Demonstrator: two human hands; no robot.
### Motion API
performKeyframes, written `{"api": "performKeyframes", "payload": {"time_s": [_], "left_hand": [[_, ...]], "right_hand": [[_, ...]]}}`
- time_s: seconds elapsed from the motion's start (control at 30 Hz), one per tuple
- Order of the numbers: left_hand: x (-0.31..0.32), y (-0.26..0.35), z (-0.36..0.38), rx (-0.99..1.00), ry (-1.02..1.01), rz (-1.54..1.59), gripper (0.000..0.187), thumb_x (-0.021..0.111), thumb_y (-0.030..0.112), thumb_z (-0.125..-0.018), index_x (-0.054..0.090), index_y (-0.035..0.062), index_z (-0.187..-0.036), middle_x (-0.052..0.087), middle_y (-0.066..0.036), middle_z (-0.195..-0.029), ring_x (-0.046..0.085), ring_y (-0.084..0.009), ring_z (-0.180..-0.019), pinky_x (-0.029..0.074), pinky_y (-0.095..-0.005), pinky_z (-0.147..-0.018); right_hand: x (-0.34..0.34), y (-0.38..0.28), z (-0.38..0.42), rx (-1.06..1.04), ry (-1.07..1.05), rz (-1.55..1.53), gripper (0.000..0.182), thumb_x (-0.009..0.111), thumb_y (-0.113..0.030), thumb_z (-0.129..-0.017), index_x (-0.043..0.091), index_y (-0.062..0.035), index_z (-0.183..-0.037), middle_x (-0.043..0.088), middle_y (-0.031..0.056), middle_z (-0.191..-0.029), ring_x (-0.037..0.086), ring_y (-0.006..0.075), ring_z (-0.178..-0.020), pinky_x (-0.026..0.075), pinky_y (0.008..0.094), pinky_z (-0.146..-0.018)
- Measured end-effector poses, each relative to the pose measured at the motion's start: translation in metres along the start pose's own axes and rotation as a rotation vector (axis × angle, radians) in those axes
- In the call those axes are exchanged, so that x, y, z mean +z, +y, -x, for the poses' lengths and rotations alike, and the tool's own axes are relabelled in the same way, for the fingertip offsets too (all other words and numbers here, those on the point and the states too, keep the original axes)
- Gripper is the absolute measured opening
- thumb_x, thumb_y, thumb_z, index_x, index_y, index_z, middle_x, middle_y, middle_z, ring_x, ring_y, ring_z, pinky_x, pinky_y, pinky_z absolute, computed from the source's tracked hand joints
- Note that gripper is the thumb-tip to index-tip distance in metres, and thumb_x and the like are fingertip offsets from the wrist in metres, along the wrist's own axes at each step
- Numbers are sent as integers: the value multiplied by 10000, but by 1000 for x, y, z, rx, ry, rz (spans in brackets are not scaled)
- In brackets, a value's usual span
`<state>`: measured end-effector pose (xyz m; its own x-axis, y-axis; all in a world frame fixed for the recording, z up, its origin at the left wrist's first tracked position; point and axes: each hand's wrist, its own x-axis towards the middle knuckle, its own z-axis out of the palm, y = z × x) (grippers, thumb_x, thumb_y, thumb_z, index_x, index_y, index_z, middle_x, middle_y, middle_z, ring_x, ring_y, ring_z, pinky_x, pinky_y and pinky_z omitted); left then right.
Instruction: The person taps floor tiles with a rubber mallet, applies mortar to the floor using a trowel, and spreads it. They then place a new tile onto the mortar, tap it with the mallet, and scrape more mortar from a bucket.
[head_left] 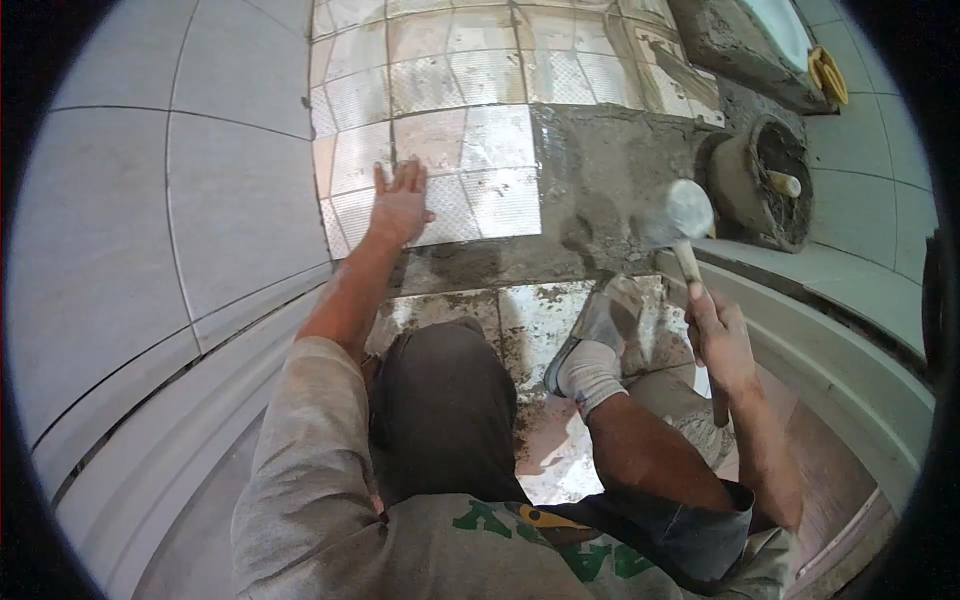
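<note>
My left hand lies with fingers spread on a patterned floor tile beside the left wall. Wrapped round the wooden handle of a mallet is my right hand. The mallet's pale, rounded head is raised over the grey mortar bed, apart from the tiles, and slightly blurred on its left side. Tiles with light, textured surfaces run from under my left hand toward the far end. Bare mortar borders the nearest tiles on their right and along the front edge.
A mortar-crusted bucket with a handle sticking out stands at the right. Behind it are a white basin-like fixture and a yellow cloth. Grey wall tiles rise at left. My shoe rests on the dirty near floor between door frames.
</note>
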<state>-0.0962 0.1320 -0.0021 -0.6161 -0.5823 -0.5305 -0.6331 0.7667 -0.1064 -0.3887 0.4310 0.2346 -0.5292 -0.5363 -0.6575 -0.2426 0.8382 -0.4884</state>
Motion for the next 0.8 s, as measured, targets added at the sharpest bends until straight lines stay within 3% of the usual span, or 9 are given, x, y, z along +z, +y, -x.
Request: {"api": "performKeyframes", "payload": {"time_s": [0.03,0.13,0.23,0.37,0.6,0.7,0.8], "left_hand": [[1,2,7,44,67,26,858,614,449,-847,213,32,-1481,168,-131,-1566,160,-263,-1450,40,-600,-1143],[19,11,18,195,218,121,854,644,429,-827,242,44,-1475,190,-123,-1561,187,-258,-1443,68,-598,-1143],[35,29,26,206,222,152,836,669,397,-812,279,40,-1459,234,-129,-1544,216,-264,-1432,93,-596,-1141],[38,54,37,186,276,299,770,694,336,-798,355,35,-1420,333,-139,-1497,292,-263,-1402,100,-595,-1138],[43,51,46,166,256,380,766,684,331,-810,343,17,-1420,381,-151,-1466,357,-250,-1367,63,-594,-1142],[25,40,54,89,61,444,712,620,319,-870,311,4,-1429,399,-174,-1444,396,-285,-1336,116,-631,-1115],[25,28,63,117,155,305,718,612,337,-870,311,2,-1429,403,-173,-1440,363,-307,-1354,121,-631,-1111]], "right_hand": [[10,6,1,-40,28,-156,513,457,-517,-964,497,-58,-739,387,-29,-510,323,68,-387,259,251,-355],[27,1,0,54,72,-281,513,467,-527,-958,495,-61,-744,379,-32,-506,330,64,-389,266,252,-361],[42,-1,-4,85,38,-399,504,475,-531,-954,497,-70,-749,376,-35,-506,323,63,-391,263,249,-363],[46,12,-6,11,31,-294,484,478,-524,-955,502,-83,-757,372,-39,-507,312,60,-392,263,247,-367],[45,9,-5,9,62,-279,452,502,-506,-952,503,-93,-765,372,-50,-516,314,53,-415,263,246,-380],[33,11,6,-54,184,-186,449,512,-503,-949,505,-93,-768,376,-51,-522,314,53,-416,261,246,-384],[22,-1,20,-69,278,-158,445,517,-503,-947,503,-96,-768,372,-50,-518,309,52,-405,256,242,-380]]}}
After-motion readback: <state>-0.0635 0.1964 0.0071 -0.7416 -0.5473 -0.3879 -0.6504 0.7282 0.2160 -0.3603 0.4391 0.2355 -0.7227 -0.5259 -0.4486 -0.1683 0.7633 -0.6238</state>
